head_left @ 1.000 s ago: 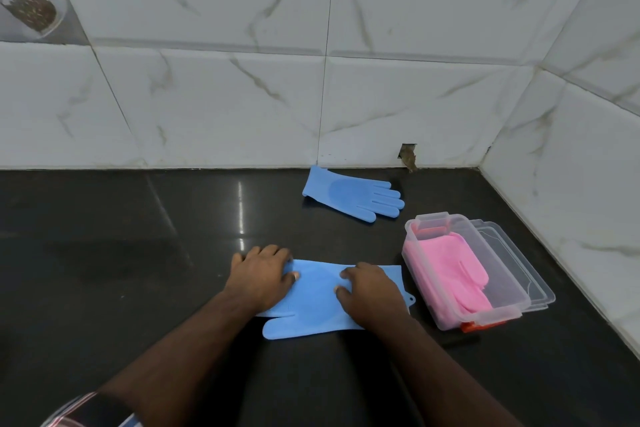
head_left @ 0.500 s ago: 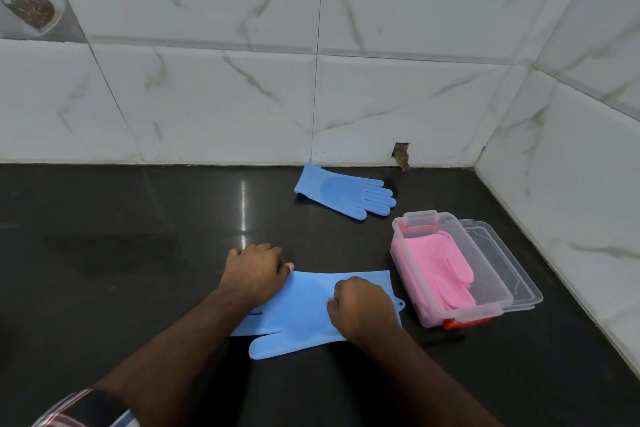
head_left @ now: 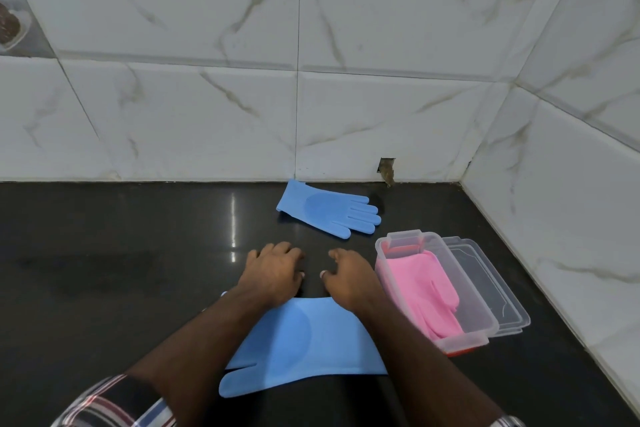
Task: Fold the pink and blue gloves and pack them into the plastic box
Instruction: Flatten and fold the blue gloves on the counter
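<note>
One blue glove (head_left: 304, 340) lies flat on the black counter close to me, thumb pointing to the near left, its fingers hidden under my left forearm. My left hand (head_left: 273, 270) and right hand (head_left: 349, 276) sit just beyond its far edge, fingers loosely curled over bare counter, holding nothing. A second blue glove (head_left: 329, 213) lies flat by the back wall. The clear plastic box (head_left: 464, 343) stands to the right with the pink gloves (head_left: 426, 288) inside.
The box's clear lid (head_left: 491, 284) lies against its right side. Tiled walls close off the back and the right of the black counter (head_left: 121, 270). A small hole (head_left: 387, 172) shows at the base of the back wall.
Both hands have left the near blue glove's surface and moved forward past its far edge. The glove now lies closer to me, under my forearms.
</note>
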The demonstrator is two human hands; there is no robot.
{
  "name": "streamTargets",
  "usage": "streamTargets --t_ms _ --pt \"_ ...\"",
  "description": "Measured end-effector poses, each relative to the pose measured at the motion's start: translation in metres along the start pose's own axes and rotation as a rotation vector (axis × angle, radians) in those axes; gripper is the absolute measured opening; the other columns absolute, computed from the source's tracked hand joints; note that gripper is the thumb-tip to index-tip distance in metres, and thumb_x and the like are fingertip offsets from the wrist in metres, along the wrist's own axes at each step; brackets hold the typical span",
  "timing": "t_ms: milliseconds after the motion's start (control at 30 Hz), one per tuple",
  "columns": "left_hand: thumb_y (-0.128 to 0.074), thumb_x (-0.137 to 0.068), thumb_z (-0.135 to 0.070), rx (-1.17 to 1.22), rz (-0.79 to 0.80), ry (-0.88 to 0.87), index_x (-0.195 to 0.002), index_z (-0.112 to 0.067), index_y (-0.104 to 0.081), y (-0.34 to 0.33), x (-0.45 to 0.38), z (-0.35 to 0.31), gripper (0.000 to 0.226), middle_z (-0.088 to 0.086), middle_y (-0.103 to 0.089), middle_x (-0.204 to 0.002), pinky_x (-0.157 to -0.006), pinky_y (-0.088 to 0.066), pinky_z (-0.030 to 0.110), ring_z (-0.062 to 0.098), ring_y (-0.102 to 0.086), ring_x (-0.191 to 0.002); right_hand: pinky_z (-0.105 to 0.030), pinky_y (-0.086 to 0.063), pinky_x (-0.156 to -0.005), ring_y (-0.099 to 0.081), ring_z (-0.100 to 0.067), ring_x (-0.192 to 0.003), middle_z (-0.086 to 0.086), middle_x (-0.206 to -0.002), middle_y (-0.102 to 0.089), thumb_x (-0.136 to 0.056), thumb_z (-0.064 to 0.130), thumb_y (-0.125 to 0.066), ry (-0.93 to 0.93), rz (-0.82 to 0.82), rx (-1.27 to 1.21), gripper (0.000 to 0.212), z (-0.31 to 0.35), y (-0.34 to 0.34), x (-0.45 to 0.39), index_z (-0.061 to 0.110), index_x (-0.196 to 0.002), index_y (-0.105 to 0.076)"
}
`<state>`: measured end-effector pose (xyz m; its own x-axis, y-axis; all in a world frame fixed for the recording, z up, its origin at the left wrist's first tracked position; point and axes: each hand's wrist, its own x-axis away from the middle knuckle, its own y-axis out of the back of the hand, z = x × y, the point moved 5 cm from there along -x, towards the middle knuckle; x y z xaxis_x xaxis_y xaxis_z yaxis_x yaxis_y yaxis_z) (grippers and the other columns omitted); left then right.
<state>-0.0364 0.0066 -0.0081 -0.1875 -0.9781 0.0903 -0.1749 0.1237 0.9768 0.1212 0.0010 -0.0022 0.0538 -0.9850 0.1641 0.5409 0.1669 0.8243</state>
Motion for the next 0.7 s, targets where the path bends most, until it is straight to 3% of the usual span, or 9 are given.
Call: streamTargets --t_ms 133,267,400,500,600,700 --pt "-0.051 -0.095 -0.042 0.005 0.048 0.0 -0.143 -0.03 -0.045 -0.003 -0.018 -0.007 0.049 -0.004 -0.04 -0.152 -0.112 -0.027 0.048 0.022 -0.037 -0.14 -0.038 -0.039 -0.11 -0.047 -0.023 -0.133 -0.006 -0.148 -0.047 -0.089 0.028 -0.062 -0.001 0.015 0.008 0.061 0.007 0.0 -0.025 0.016 -0.146 -0.043" --pt "-0.052 -0.095 -0.042 0.015 0.074 0.019 -0.145 -0.029 -0.043 -0.006 -0.029 -0.003 0.052 -0.003 -0.037 -0.156 -0.113 -0.026 0.049 0.023 -0.034 -0.142 -0.038 -0.037 -0.11 -0.042 -0.027 -0.137 -0.01 -0.149 -0.044 -0.092 0.021 -0.059 0.045 0.046 0.111 0.052 0.016 0.0 -0.049 0.011 -0.142 -0.047" --pt "-0.052 -0.095 -0.042 0.028 0.09 0.042 -0.144 -0.028 -0.044 -0.009 -0.031 0.006 0.051 -0.003 -0.042 -0.152 -0.112 -0.028 0.048 0.024 -0.038 -0.139 -0.043 -0.033 -0.115 -0.024 -0.028 -0.146 -0.008 -0.161 -0.022 -0.093 0.022 -0.058 0.025 0.077 0.212 0.05 0.019 -0.004 -0.071 0.016 -0.142 -0.047" --pt "-0.05 -0.096 -0.041 0.05 0.099 0.067 -0.14 -0.028 -0.047 -0.008 -0.031 0.014 0.046 -0.003 -0.051 -0.14 -0.108 -0.032 0.047 0.023 -0.046 -0.13 -0.046 -0.037 -0.111 -0.024 -0.029 -0.145 -0.007 -0.164 -0.014 -0.093 0.023 -0.057 -0.017 0.108 0.299 0.041 0.018 -0.004 -0.082 0.016 -0.134 -0.056" --pt "-0.049 -0.096 -0.039 0.088 0.083 0.073 -0.133 -0.026 -0.051 -0.005 -0.03 0.02 0.039 -0.002 -0.056 -0.132 -0.104 -0.034 0.046 0.022 -0.052 -0.124 -0.048 -0.038 -0.109 -0.027 -0.031 -0.142 -0.008 -0.163 -0.016 -0.093 0.023 -0.057 -0.048 0.117 0.375 0.041 0.014 -0.003 -0.088 0.016 -0.133 -0.054" --pt "-0.049 -0.096 -0.037 0.123 0.088 0.079 -0.133 -0.027 -0.052 -0.005 -0.029 0.024 0.039 -0.003 -0.056 -0.133 -0.104 -0.034 0.045 0.021 -0.052 -0.124 -0.047 -0.04 -0.106 -0.034 -0.031 -0.135 -0.009 -0.155 -0.03 -0.092 0.022 -0.058 -0.021 0.114 0.445 0.045 0.016 -0.007 -0.088 0.013 -0.135 -0.051"
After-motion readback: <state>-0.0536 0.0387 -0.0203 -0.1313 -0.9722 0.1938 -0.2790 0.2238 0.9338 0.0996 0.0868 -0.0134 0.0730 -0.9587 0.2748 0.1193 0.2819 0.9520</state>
